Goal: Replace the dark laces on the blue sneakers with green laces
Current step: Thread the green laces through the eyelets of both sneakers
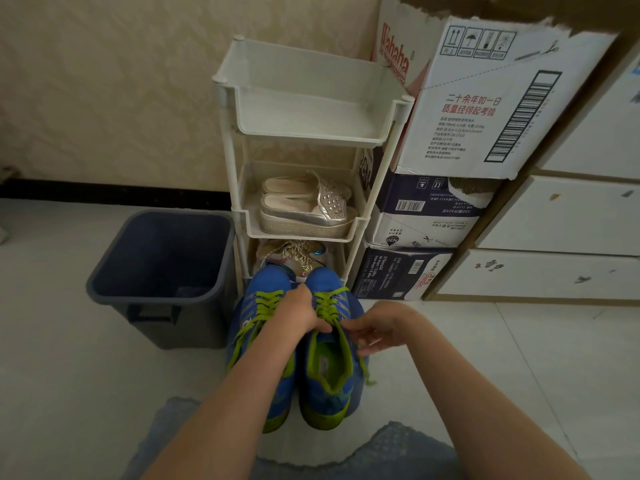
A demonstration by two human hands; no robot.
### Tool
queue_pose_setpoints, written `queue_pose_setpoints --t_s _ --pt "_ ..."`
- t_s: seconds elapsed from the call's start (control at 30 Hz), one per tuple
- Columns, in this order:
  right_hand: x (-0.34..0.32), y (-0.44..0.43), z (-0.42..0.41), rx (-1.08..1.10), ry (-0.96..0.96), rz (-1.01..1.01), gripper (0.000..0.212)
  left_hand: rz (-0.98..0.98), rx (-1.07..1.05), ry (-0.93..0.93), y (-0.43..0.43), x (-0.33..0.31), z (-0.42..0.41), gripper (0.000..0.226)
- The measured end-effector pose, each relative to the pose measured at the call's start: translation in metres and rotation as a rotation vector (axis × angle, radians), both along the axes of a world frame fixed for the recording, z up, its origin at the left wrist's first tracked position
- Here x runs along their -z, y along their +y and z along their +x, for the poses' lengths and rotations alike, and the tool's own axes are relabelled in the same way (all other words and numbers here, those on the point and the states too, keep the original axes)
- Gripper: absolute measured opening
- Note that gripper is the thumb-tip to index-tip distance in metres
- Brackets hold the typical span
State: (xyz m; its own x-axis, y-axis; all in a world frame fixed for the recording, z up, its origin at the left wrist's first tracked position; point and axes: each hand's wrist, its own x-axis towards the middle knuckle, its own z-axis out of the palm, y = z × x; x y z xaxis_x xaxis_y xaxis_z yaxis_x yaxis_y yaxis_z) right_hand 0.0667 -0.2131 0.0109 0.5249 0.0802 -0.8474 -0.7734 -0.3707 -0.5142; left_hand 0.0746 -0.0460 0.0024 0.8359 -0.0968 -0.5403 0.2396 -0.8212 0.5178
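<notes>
Honestly, both blue sneakers [266,282] sit on the floor [69,341] by the white rack [228,133], green laces [327,306] already in. Left hand [301,313] grips the right-side shoe's laces; right hand [377,330] looks like it's pinching a loose end, hard to tell. Uneven tugging could leave lopsided ends.

Both forearms [242,393] are bare to the wrist, the left hand [303,311] and right hand [379,327] wear nothing, and blue-grey dotted-texture fabric [398,452], seemingly clothing, shows beneath them.
</notes>
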Motion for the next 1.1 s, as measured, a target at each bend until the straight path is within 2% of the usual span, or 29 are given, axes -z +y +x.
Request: queue_pose_setpoints --t_s 0.07,0.17,0.2,0.27,0.37,0.5,0.57,0.77,0.83,0.93,1.03,1.1 --pt "0.004 0.001 0.000 -0.004 -0.104 -0.038 0.016 -0.045 -0.024 0.019 0.003 0.001 0.000 0.081" --pt "0.009 0.009 0.001 -0.066 -0.274 -0.063 0.006 -0.055 -0.030 0.002 0.006 0.000 0.000 0.067" --pt "0.011 0.010 0.001 -0.087 -0.322 -0.068 0.011 -0.058 -0.027 -0.007 0.005 0.001 0.000 0.063" --pt "0.014 0.012 -0.001 -0.099 -0.389 -0.066 0.018 -0.062 -0.040 -0.004 0.004 0.002 0.000 0.051" --pt "0.011 0.007 -0.003 -0.138 -0.424 -0.079 0.017 -0.089 -0.057 0.002 0.001 0.004 0.001 0.031" --pt "0.010 0.006 -0.002 -0.223 -0.422 -0.084 0.015 -0.160 -0.143 0.024 -0.002 0.005 0.001 0.025" --pt "0.012 0.011 0.000 -0.250 -0.471 -0.132 0.012 -0.155 -0.175 0.031 -0.005 0.011 0.004 0.029" --pt "0.019 0.020 0.002 -0.177 -0.504 -0.124 0.011 -0.194 -0.301 0.092 -0.002 0.013 0.008 0.032" --pt "0.020 0.019 0.001 -0.160 -0.519 -0.090 0.015 -0.219 -0.329 0.100 0.001 0.012 0.009 0.036" --pt "0.022 0.017 0.000 -0.045 -0.541 -0.010 0.018 -0.396 -0.410 0.106 -0.002 0.009 0.007 0.030" --pt "0.024 0.018 0.001 0.090 -0.490 0.220 0.009 -0.434 -0.427 0.132 -0.003 0.007 0.008 0.029" --pt "0.024 0.020 0.004 0.189 -0.456 0.371 0.016 -0.433 -0.402 0.114 -0.003 0.005 0.009 0.032"
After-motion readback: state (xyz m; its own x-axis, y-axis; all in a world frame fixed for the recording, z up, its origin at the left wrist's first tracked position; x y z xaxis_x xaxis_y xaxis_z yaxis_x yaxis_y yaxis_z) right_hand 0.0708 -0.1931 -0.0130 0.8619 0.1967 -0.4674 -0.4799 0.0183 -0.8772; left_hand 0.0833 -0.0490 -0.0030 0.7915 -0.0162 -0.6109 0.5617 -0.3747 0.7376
